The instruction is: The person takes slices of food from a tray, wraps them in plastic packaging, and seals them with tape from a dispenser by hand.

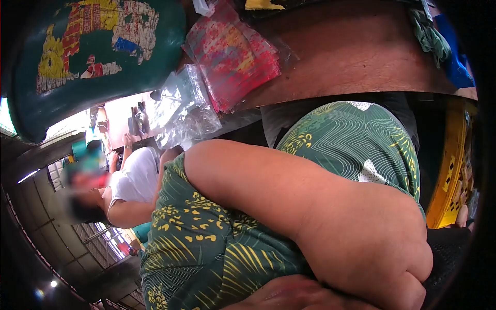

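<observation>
Neither of my hands shows in the view. One of my bare arms (268,181) crosses the middle, sharply bent at the elbow on the lower right, and its hand is out of sight. My green and yellow patterned garment (222,253) lies behind and around the arm. Beyond my body is a brown table (361,46). A stack of red printed plastic bags (235,57) lies on it, beside crumpled clear plastic bags (188,111) at the edge.
A dark green container (98,46) with torn labels fills the upper left. A yellow crate (447,170) stands at the right. Dark green cloth or plastic (431,36) hangs near the table's right end. A person in a white top (135,175) is at the left, arms extended.
</observation>
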Motion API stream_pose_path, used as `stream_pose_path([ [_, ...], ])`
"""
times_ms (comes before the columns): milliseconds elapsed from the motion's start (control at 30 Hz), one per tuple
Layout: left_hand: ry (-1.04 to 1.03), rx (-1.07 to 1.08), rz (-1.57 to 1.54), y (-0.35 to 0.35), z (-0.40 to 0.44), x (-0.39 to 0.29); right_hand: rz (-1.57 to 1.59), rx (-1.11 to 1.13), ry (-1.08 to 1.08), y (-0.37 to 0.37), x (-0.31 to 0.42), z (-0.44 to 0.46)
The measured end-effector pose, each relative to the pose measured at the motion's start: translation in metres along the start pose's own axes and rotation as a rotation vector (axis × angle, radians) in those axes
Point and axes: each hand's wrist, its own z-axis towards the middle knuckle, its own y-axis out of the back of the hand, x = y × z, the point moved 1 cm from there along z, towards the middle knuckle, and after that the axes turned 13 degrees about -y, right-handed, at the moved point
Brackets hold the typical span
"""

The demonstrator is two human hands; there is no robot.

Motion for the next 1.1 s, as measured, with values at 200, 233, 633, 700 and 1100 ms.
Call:
stream_pose_path([
  [200, 0.031, 0.066, 0.011, 0.005, 0.002, 0.000, -0.011, -0.009, 0.000, 0.003, 0.002, 0.002],
  [233, 0.047, 0.083, 0.014, 0.007, 0.002, -0.001, -0.010, -0.011, 0.001, 0.003, 0.002, 0.002],
  [633, 0.737, 0.334, 0.253, 0.022, -0.022, 0.121, -0.087, -0.066, 0.056, 0.018, 0.012, 0.002],
  [700, 0.837, 0.566, 0.289, 0.011, -0.020, 0.143, -0.096, -0.072, 0.041, 0.022, 0.007, 0.000],
  [1100, 0.774, 0.570, 0.577, 0.073, -0.057, 0.043, -0.621, -0.179, 0.448, -0.026, 0.115, -0.027],
])
